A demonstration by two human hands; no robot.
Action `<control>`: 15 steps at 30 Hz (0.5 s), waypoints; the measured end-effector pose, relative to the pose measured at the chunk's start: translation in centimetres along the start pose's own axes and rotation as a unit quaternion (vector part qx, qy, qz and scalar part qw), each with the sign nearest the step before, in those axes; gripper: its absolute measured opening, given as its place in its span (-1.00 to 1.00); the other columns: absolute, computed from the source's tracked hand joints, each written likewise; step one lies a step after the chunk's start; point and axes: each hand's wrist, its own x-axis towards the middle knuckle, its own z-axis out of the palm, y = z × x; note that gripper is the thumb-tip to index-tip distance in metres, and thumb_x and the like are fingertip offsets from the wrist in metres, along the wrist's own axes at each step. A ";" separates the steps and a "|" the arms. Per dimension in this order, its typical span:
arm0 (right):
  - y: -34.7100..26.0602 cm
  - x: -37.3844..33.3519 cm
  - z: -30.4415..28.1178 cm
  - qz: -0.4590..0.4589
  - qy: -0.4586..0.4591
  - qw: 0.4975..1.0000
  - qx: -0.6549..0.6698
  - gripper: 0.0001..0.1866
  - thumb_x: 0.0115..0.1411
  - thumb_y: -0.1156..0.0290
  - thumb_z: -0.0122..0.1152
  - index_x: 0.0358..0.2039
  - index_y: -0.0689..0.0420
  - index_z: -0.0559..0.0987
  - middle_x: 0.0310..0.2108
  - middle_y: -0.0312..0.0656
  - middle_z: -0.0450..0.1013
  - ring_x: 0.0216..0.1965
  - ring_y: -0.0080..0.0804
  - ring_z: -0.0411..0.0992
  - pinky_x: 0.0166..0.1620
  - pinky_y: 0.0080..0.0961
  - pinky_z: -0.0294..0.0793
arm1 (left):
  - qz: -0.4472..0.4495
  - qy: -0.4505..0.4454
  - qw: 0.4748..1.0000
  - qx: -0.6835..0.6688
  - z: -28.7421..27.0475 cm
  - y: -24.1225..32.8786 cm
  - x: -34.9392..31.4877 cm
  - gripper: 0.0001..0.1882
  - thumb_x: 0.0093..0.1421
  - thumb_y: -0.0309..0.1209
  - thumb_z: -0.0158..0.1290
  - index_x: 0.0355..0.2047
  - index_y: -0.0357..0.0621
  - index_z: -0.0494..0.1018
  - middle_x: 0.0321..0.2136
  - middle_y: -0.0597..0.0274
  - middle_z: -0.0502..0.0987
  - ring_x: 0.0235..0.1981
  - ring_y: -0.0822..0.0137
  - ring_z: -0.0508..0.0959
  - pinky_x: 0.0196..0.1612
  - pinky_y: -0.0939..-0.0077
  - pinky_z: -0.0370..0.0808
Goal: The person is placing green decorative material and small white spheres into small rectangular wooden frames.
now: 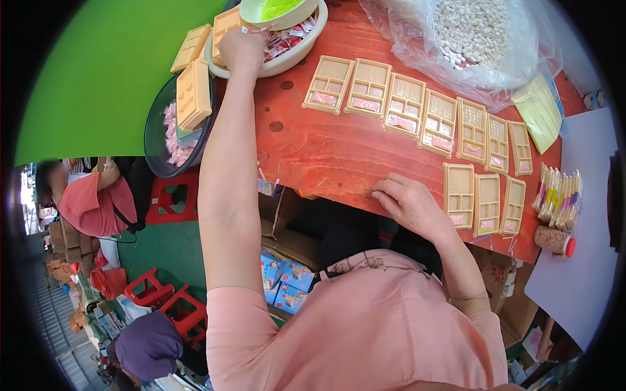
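My left hand (pixel 242 51) reaches to the near-left rim of a white basin (pixel 297 60) of small red-and-white packets (pixel 280 44). Its fingers are bent together by a whitish bit, and what they hold is hard to make out. At the table's front edge rests my right hand (pixel 412 203), fingers loosely bent, thumb apart, nothing in it. Beyond and right of it, several tan compartment trays (pixel 370 88) lie in two rows, with pink packets (pixel 324 98) in their lower compartments. Stacked tan trays (pixel 193 94) sit over a dark basin (pixel 151 146) holding pink packets (pixel 175 133).
A green bowl-like dish (pixel 301 14) stands on the white basin. White pebble-like pieces (pixel 473 32) fill a clear bag at the back right. Thin wrapped sticks (pixel 557 195) and a red-lidded jar (pixel 554 240) lie at right. Other people (pixel 98 202) and red stools (pixel 149 287) are at left.
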 end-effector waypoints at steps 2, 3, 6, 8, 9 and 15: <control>0.0 -0.1 0.1 -0.005 -0.001 1.000 0.006 -0.87 0.27 0.43 0.23 -0.23 0.22 0.59 -0.34 -0.02 0.47 -0.30 0.03 0.50 -0.23 -0.19 0.52 | -0.028 0.024 0.997 -0.060 -1.4 0.5 -0.8 -0.69 0.01 -0.28 0.39 -0.32 -0.26 0.66 -0.41 -0.01 0.68 -0.33 0.19 0.68 -0.28 0.24 0.60; 0.3 -0.1 0.1 -0.002 0.010 1.000 0.007 -0.86 0.28 0.44 0.22 -0.22 0.23 0.60 -0.34 -0.01 0.49 -0.29 0.03 0.51 -0.22 -0.20 0.52 | -0.105 0.001 0.964 -0.244 -2.2 2.2 -2.2 -0.76 0.06 -0.37 0.32 -0.29 -0.24 0.65 -0.36 0.00 0.67 -0.34 0.14 0.68 -0.27 0.25 0.64; 1.1 0.0 0.4 -0.009 0.035 0.999 0.027 -0.85 0.29 0.44 0.21 -0.22 0.25 0.60 -0.33 0.01 0.51 -0.29 0.02 0.51 -0.20 -0.22 0.51 | -0.190 -0.049 0.831 -0.521 -2.9 2.9 -6.5 -0.79 0.11 -0.56 0.24 -0.21 -0.27 0.60 -0.30 0.05 0.64 -0.34 0.13 0.68 -0.29 0.25 0.69; 1.5 0.4 0.3 -0.004 0.056 0.996 0.070 -0.82 0.30 0.43 0.19 -0.23 0.30 0.59 -0.34 0.03 0.53 -0.29 -0.06 0.53 -0.20 -0.29 0.50 | -0.206 -0.104 0.725 -0.649 -1.2 1.7 -9.3 -0.71 0.10 -0.68 0.21 -0.13 -0.36 0.54 -0.25 0.07 0.62 -0.31 0.16 0.68 -0.28 0.21 0.72; 1.7 0.7 0.4 0.004 0.052 0.996 0.072 -0.82 0.30 0.43 0.19 -0.23 0.30 0.59 -0.34 0.03 0.53 -0.29 -0.06 0.53 -0.20 -0.29 0.50 | -0.215 -0.133 0.694 -0.675 -0.2 1.2 -10.9 -0.68 0.10 -0.72 0.19 -0.10 -0.42 0.50 -0.22 0.04 0.62 -0.29 0.16 0.68 -0.26 0.18 0.72; 2.8 1.4 0.4 0.037 0.141 0.987 0.073 -0.78 0.33 0.38 0.19 -0.22 0.32 0.60 -0.37 0.00 0.53 -0.33 -0.24 0.50 -0.23 -0.37 0.47 | -0.310 -0.278 0.529 -0.740 3.6 1.1 -20.4 -0.58 0.20 -0.66 0.13 0.09 -0.42 0.41 0.05 -0.13 0.55 -0.08 0.10 0.66 -0.16 0.24 0.73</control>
